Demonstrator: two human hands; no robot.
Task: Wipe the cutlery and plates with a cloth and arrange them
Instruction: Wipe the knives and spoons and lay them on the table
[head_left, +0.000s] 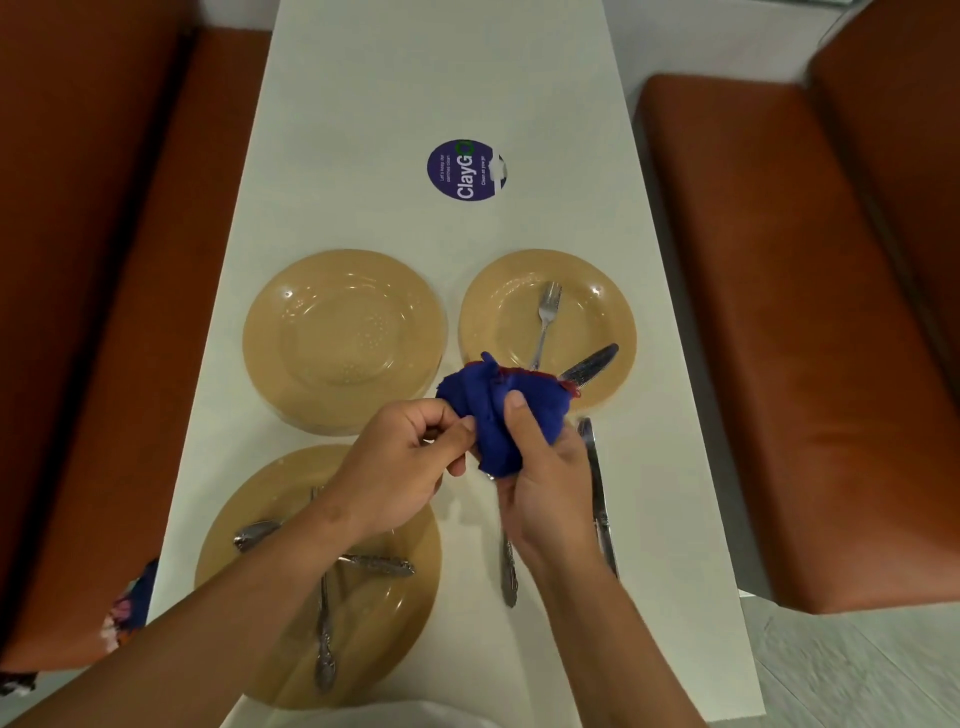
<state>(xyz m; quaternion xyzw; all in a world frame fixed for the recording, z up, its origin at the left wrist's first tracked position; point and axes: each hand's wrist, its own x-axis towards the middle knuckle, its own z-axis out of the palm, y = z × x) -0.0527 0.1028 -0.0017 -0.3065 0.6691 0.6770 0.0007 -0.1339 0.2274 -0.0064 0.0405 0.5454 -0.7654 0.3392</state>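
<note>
My right hand (540, 467) grips a bunched blue cloth (498, 410) wrapped around a table knife, whose blade (589, 366) sticks out up and to the right, over the far right plate (618, 332). My left hand (405, 462) is pinched shut at the cloth's left edge, where the knife's handle is hidden. A fork (545, 317) lies on that far right plate. The far left tan plate (311, 291) holds nothing. The near left plate (410, 613) carries a spoon (254, 532) and other cutlery (324, 644).
A second knife (597, 488) lies on the white table (441, 78) right of my right hand, and another cutlery handle (509, 577) lies under my wrist. A round purple sticker (462, 169) sits farther back. Brown benches (810, 364) flank the table on both sides.
</note>
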